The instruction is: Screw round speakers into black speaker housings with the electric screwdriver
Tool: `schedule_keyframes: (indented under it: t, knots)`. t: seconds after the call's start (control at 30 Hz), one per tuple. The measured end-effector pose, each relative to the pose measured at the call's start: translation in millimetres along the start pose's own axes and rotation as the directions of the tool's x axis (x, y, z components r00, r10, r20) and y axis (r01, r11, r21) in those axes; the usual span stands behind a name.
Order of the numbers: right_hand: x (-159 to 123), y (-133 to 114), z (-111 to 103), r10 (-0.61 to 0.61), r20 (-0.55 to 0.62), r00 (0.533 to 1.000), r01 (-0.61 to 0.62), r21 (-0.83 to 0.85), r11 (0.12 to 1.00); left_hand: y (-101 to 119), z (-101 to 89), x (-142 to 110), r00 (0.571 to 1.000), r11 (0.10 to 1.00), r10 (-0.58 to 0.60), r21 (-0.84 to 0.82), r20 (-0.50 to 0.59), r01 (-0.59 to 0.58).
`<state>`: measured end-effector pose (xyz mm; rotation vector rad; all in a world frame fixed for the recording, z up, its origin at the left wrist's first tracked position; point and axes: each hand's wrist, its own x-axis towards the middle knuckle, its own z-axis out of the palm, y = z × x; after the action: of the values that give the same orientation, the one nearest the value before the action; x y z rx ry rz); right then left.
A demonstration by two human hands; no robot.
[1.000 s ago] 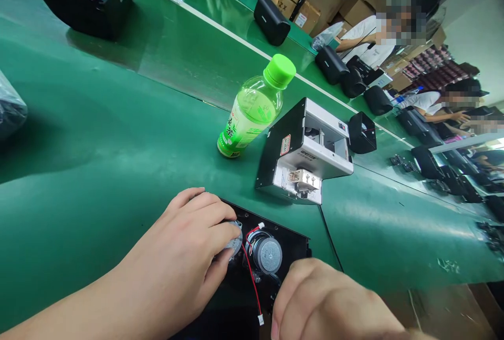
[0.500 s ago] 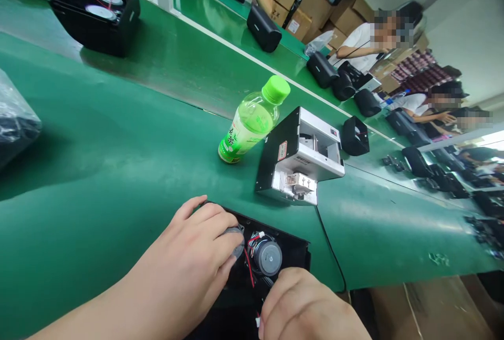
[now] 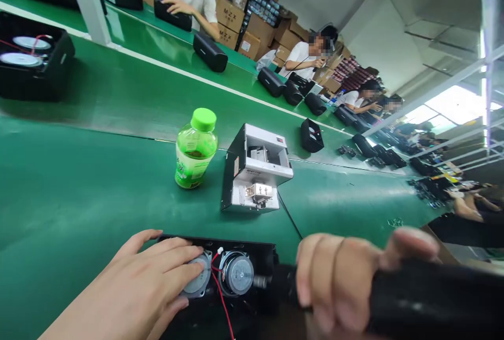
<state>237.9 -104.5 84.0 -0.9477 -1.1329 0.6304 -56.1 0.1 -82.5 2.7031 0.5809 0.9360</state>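
My left hand [image 3: 134,282] lies with its fingers on a round speaker driver [image 3: 197,275] in an open black speaker cabinet [image 3: 255,245]. A second driver [image 3: 236,274] sits beside it, and a red wire [image 3: 222,303] runs between them. My right hand [image 3: 338,282] is shut around a thick black tool [image 3: 433,298], probably an electric screwdriver. Its thin metal tip [image 3: 260,281] reaches to the cabinet next to the second driver. Past the cabinet stand a green-capped bottle of green drink [image 3: 195,151] and a black-and-white screw feeder [image 3: 255,169].
A green conveyor belt [image 3: 79,182] runs under everything, with a black cable [image 3: 289,215] on it. Another open cabinet [image 3: 33,56] sits far left. Co-workers [image 3: 303,59] handle black speakers [image 3: 210,52] along a parallel belt, before stacked cardboard boxes [image 3: 232,17].
My right hand now grips the black tool, its tip brought to the cabinet. My view has swung, so the belt and cabinet appear shifted left. My left hand remains on the driver.
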Motion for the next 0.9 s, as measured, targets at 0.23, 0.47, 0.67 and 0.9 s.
schedule_keyframes:
  t: [0.23,0.47,0.67,0.9]
  knots:
    - [89,32,12,-0.235,-0.095,0.967,0.237,0.017,0.971,-22,8.1,-11,0.995,0.994,0.089,0.066,0.038,-0.092]
    - [94,54,14,-0.179,-0.095,0.979,0.181,0.007,0.984,-16,-8.7,0,0.987,0.987,0.148,0.057,0.069,-0.152]
    - [99,63,13,-0.227,-0.187,0.956,0.228,-0.016,0.973,-7,-19.8,-7,0.996,0.992,0.083,0.096,0.041,-0.086]
    - [42,5,-11,-0.027,-0.049,0.998,0.031,0.078,0.996,16,-16.9,16,0.992,0.993,-0.119,-0.016,0.051,0.12]
